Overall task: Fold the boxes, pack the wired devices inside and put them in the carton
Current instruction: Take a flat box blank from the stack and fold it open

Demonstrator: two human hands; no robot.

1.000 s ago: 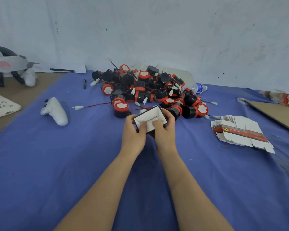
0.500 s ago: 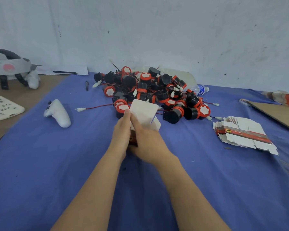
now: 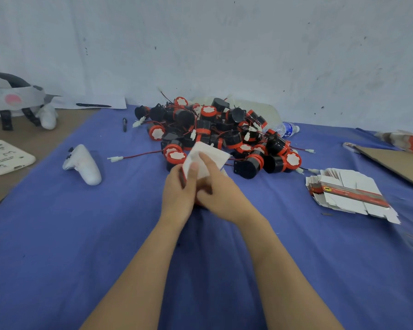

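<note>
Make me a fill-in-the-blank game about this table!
1. The left hand and right hand hold a box coloured ____.
2. The pile of wired devices lies on a ____ cloth.
3. The stack of flat boxes lies to the person's ____.
4. The white controller lies to the pile's ____.
Missing words: white; blue; right; left.

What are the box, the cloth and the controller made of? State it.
Box: thin matte white card, likely; it shows creased flaps.
Cloth: blue woven fabric, seemingly; soft, dull, faintly wrinkled.
Controller: smooth white plastic, probably; moulded, slight sheen.
</note>
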